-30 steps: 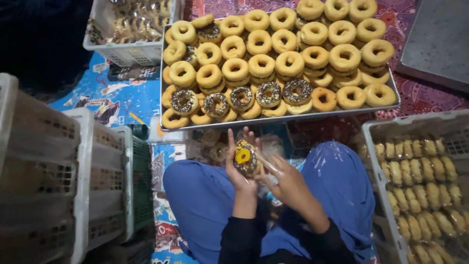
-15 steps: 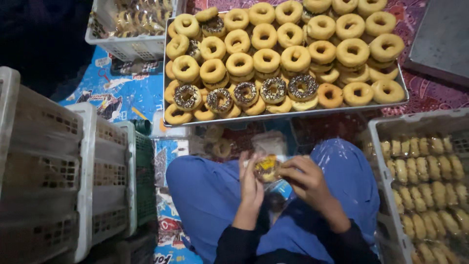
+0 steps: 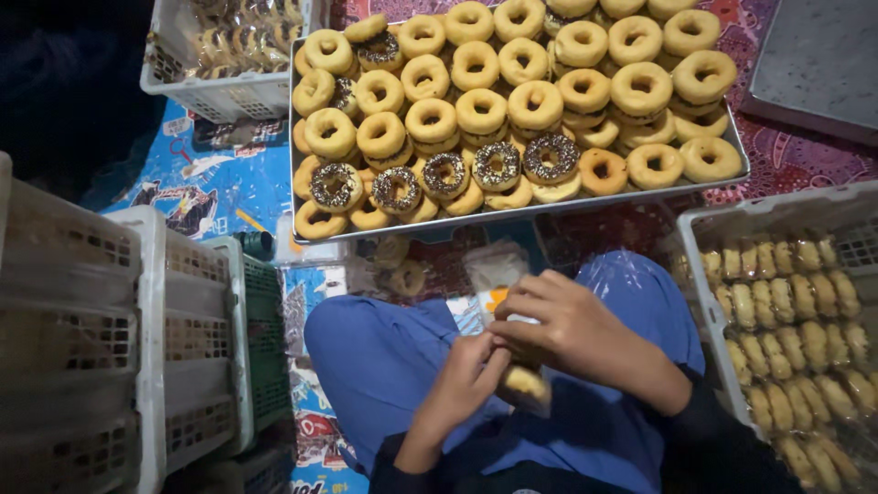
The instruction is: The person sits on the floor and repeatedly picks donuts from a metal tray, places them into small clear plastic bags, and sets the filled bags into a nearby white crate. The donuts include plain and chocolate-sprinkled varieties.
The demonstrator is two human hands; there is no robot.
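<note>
Head view looks down at a person sitting in blue trousers (image 3: pixel 384 366). Both hands are together over the lap, just below the big metal tray (image 3: pixel 732 151) of donuts. The right hand (image 3: pixel 567 329) is curled over the top of a clear plastic bag (image 3: pixel 498 274), with the fingers bent and pinching the bag. The left hand (image 3: pixel 462 380) comes up from below, and its fingers press on the same bag from the side. Inside the bag, at the low end, sits a bagged donut (image 3: pixel 526 384), yellow-brown and a bit blurry. So both hands are gripping the bag with the donut in it, and the bag is in the air over the knees, on the near side of the tray.

On the tray lie many plain donuts (image 3: pixel 480 110) piled in rows. Along the tray's near edge, toward its left, are a few chocolate sprinkle donuts (image 3: pixel 445 174).

Right of the tray and closer to the person stands a white crate (image 3: pixel 704 274) full of small wrapped pastries (image 3: pixel 786 302) in neat rows. Past the tray's far left corner is a white basket (image 3: pixel 229 91) with more bagged treats. Left of the tray, close to the person's knee, stand empty crates (image 3: pixel 155 348) tipped on their sides, white ones and a green one. Under the tray's left side is a blue picture mat (image 3: pixel 219 174).
</note>
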